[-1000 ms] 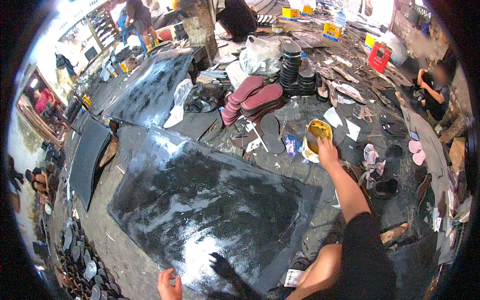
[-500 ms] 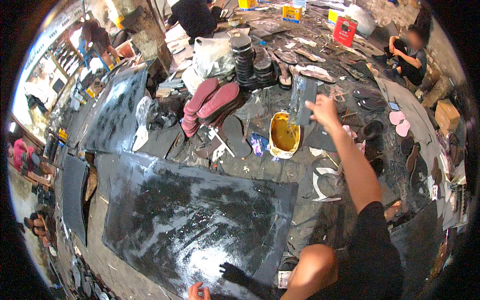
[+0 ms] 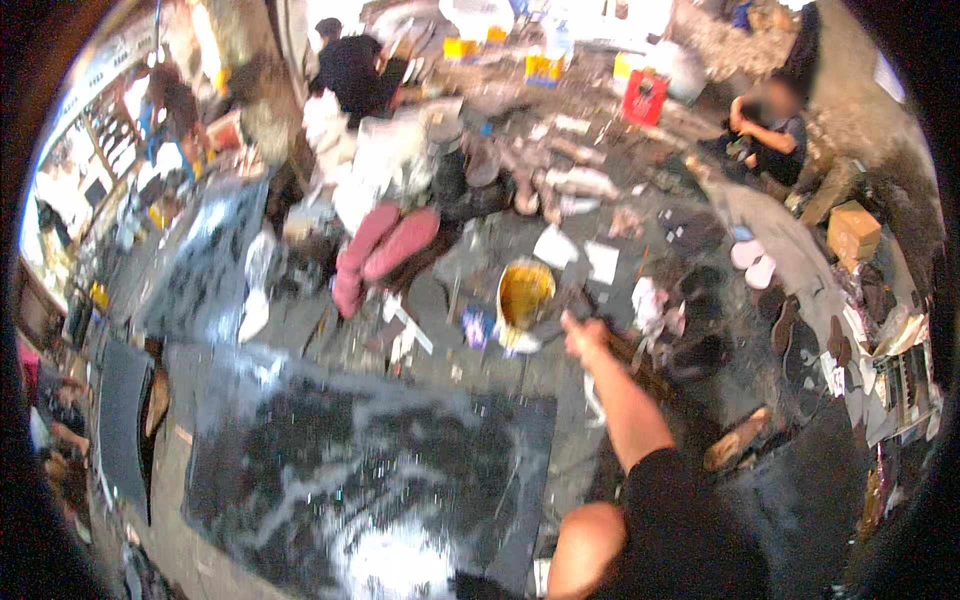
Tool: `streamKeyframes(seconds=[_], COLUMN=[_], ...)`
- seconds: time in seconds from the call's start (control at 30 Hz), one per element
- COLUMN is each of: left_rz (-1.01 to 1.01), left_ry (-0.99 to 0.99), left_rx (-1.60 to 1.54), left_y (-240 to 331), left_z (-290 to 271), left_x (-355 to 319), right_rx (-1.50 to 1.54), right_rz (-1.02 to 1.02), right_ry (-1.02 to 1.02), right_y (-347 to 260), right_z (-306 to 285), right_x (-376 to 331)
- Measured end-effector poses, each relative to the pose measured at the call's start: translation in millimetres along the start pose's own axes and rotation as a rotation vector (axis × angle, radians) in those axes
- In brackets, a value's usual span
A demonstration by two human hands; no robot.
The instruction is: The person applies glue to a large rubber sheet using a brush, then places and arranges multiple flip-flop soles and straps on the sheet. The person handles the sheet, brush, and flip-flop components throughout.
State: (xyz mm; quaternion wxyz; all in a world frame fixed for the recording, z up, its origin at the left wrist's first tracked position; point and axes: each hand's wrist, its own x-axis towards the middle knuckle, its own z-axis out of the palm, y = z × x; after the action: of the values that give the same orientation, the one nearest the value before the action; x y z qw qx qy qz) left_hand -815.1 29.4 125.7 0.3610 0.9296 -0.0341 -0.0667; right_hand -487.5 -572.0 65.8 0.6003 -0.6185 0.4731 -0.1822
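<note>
My right hand (image 3: 587,338) is closed around a dark flat spreader (image 3: 574,302), blurred by motion, just right of a tub (image 3: 512,338) of yellow-brown glue. Whether the spreader touches the tub's rim I cannot tell. Nearer to me lies a large black sheet (image 3: 350,470), with a wet-looking sheen and paler streaks over its surface. My left hand is outside the picture.
Pink shoe soles (image 3: 402,246) lie stacked beyond the sheet. A second shiny sheet (image 3: 205,265) is at the left. Farther off stand a red can (image 3: 646,98) and a cardboard box (image 3: 853,232). A person (image 3: 778,135) sits at the far right.
My right hand has come lower and nearer, bringing the spreader down from above and beyond the glue tub to its right side. My left hand has left the picture. The view has shifted.
</note>
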Motion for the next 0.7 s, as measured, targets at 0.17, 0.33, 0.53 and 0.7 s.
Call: streamKeyframes(seconds=[0.17,0.33,0.53,0.7], left_rz=[-0.862,-1.623,-1.834,-1.788], left_ry=[-0.443,-0.474,0.017,0.399], left_rx=[-0.215,-1.072,-1.042,-1.093], left_y=[-26,-28,-28,-3], left_z=[37,90,144,180], left_x=[-61,-116,-145,-141], right_rx=[0.078,-0.843,-1.025,-0.449], right_rz=[0.094,-0.339,-0.405,0.193], right_ry=[-0.048,-0.208,-0.327,-0.529], right_y=[53,127,129,48], right_z=[-39,-46,-28,-30], right_x=[-15,-53,-75,-131])
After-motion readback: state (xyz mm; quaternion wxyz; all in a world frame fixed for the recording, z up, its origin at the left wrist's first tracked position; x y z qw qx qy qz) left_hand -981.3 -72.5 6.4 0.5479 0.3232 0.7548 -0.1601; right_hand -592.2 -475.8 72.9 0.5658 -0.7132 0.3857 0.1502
